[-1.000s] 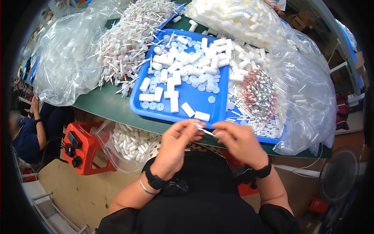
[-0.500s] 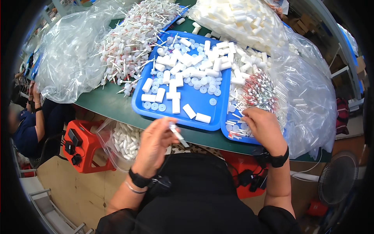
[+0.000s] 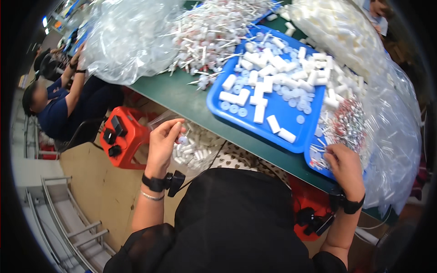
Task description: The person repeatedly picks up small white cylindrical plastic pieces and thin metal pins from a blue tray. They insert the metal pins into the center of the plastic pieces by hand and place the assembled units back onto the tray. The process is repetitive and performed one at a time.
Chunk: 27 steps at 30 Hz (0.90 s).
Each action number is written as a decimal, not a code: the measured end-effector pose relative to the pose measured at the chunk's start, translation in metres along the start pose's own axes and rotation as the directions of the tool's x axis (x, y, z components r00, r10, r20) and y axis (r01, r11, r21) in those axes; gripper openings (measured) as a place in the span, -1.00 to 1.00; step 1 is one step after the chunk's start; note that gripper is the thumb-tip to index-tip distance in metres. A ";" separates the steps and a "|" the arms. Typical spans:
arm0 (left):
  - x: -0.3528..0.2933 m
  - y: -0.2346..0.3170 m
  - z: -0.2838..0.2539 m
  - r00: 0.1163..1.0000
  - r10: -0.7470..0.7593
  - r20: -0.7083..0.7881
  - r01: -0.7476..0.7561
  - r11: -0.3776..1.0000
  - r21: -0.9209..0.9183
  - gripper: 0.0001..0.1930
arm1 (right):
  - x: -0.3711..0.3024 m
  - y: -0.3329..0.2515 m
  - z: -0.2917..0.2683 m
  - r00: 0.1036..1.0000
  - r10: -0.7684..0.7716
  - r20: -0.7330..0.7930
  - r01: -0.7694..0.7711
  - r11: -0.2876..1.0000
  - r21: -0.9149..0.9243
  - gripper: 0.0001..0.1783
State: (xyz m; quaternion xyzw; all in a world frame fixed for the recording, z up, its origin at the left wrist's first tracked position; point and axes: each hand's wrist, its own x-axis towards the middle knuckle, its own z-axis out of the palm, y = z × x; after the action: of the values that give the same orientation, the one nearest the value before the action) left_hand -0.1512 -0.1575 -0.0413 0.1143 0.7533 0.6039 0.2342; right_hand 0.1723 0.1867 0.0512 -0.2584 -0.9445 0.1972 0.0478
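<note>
My left hand (image 3: pixel 165 142) is raised in front of the table's near edge, left of the larger blue tray. Its thumb and fingertips pinch a small part with a translucent disc (image 3: pixel 183 140); the rest is hidden or blurred. My right hand (image 3: pixel 344 164) reaches into the smaller blue tray (image 3: pixel 314 163) at the right. Its fingers are curled together over thin white sticks (image 3: pixel 321 143), and what they hold cannot be made out. Beside them lies a heap of red-and-silver wired pieces (image 3: pixel 349 119). White cylinders (image 3: pixel 259 113) and translucent discs (image 3: pixel 300 119) lie in the larger blue tray (image 3: pixel 284 142).
A heap of white-stemmed pieces with discs (image 3: pixel 214 34) covers the back left. Clear plastic bags (image 3: pixel 129 43) flank the work. A red stool (image 3: pixel 132 141) stands at the left, near a bag of white cylinders (image 3: pixel 195 150). Another person (image 3: pixel 57 107) sits farther left.
The view has swung left. My left hand has moved away from the larger tray, and the white cylinder it held no longer shows. My right hand stays at the smaller tray, nearer its front.
</note>
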 end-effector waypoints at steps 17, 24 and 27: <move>0.045 -0.077 -0.036 0.955 -0.180 0.237 0.086 0.930 0.357 -0.77 | -0.004 -0.004 0.008 0.999 0.011 0.047 -0.012 1.000 0.022 -0.70; 0.073 -0.275 -0.043 0.971 -0.216 -0.105 0.232 0.734 0.638 -0.63 | -0.002 -0.006 0.010 0.997 0.020 0.076 -0.021 1.000 0.018 -0.71; 0.082 -0.305 -0.026 0.966 -0.223 -0.132 0.244 0.617 0.748 -0.64 | -0.001 -0.012 0.005 0.992 0.100 0.081 -0.100 0.995 -0.007 -0.72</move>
State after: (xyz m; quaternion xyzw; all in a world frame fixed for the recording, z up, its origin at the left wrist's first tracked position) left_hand -0.2014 -0.2168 -0.3488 0.0949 0.9475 0.1991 0.2314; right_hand 0.1667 0.1743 0.0511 -0.2975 -0.9317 0.2083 -0.0008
